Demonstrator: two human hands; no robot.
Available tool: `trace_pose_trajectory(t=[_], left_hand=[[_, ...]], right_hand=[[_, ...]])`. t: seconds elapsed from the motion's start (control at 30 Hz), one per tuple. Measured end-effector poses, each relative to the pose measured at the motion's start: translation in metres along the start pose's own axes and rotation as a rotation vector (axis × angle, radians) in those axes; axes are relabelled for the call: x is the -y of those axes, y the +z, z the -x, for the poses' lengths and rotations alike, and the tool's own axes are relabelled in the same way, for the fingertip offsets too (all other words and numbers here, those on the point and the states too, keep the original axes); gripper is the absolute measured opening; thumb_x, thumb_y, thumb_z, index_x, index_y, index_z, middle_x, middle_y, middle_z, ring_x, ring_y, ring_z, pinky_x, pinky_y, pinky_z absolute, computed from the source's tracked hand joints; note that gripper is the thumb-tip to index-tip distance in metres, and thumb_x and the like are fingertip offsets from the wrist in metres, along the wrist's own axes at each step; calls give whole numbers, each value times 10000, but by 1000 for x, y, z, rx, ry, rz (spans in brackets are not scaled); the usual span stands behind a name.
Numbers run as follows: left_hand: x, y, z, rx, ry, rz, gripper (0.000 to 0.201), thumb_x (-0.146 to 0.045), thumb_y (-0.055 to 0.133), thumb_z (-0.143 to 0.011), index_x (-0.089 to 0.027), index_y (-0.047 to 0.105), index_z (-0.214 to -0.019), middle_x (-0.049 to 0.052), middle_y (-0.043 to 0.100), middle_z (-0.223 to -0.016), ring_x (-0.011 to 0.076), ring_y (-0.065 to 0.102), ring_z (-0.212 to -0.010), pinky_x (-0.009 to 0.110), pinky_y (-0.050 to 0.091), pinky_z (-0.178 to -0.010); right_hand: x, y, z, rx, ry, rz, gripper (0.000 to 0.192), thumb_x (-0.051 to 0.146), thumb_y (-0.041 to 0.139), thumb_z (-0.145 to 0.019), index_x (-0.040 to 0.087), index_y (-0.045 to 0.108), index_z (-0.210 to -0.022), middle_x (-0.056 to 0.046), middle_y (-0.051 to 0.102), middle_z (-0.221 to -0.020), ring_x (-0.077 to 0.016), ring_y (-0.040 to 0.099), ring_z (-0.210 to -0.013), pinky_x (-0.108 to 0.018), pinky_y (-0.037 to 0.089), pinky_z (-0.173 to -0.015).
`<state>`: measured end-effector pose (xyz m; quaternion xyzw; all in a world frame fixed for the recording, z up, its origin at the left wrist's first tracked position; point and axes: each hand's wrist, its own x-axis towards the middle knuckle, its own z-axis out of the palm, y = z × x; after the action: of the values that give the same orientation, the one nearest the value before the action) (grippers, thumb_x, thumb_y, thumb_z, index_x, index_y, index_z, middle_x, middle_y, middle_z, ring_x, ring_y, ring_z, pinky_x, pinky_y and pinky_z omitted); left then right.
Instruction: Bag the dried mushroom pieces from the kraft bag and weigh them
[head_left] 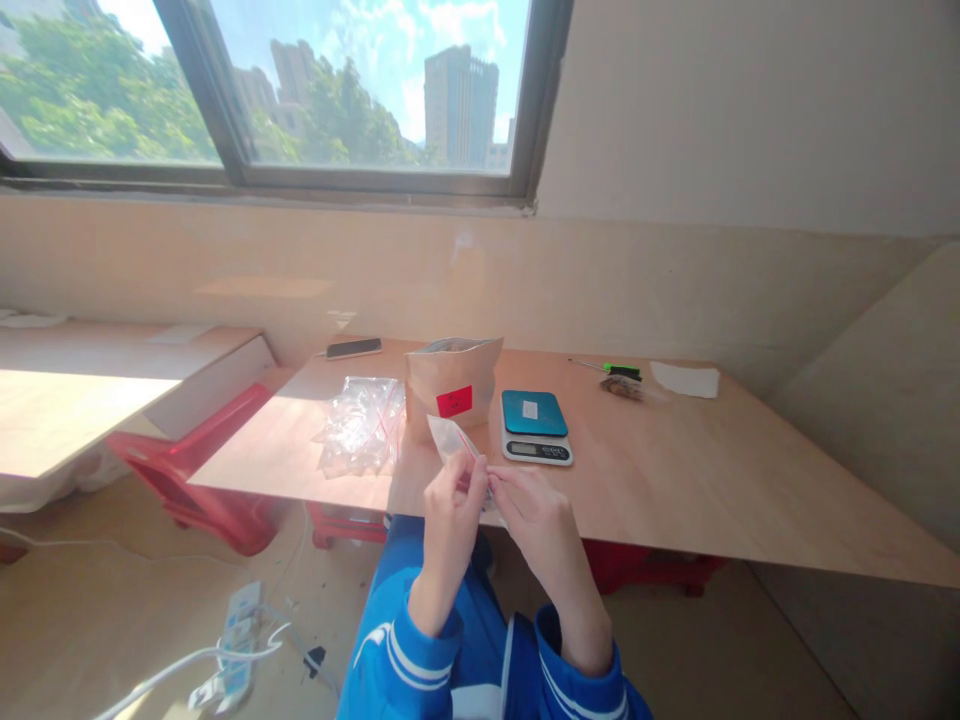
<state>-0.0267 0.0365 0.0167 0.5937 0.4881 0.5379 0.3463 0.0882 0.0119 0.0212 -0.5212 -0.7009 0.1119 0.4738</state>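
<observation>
Here's the left hand (453, 492) and the right hand (541, 505) side by side at the near edge of the counter (660, 480), each grip pinched on a small plastic bag (448, 438) that tilts up in front of the paper bag (450, 372)! Just right of that paper bag sits the scale (535, 420), a pale slip on its blue top, while over to the left lies a shiny heap of clear bags (358, 425).
</observation>
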Motion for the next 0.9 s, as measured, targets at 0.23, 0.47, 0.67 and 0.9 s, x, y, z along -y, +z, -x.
trace_pose_trajectory(t=[0.23,0.47,0.67,0.9], left_hand=[[2,-6,-3,63,-37,89,369,-482,454,-903,-206,466,-658,-36,481,-594,126,499,-588,236,394,-587],[11,-15,3,162,-14,46,389,-460,468,-896,-191,533,-623,-24,516,-557,130,505,-558,238,398,-562],[4,-17,6,199,62,-29,349,-423,481,-891,-176,643,-708,-6,560,-589,134,519,-576,226,397,-525],[15,-21,2,214,60,-75,334,-398,478,-889,-177,637,-696,8,581,-640,127,492,-570,229,387,-520]], right_hand=[[-5,1,1,6,22,27,220,260,545,-924,229,735,-1031,-68,756,-948,-225,694,-871,-351,547,-787],[-9,5,0,-82,125,-36,160,234,565,-874,232,724,-854,-29,760,-857,-210,702,-791,-318,551,-742],[-9,9,1,-176,129,-56,178,278,530,-907,230,700,-889,-41,755,-908,-216,703,-859,-324,544,-784],[-10,17,2,-175,56,7,194,264,519,-928,230,709,-933,-57,736,-910,-212,682,-870,-340,529,-807]])
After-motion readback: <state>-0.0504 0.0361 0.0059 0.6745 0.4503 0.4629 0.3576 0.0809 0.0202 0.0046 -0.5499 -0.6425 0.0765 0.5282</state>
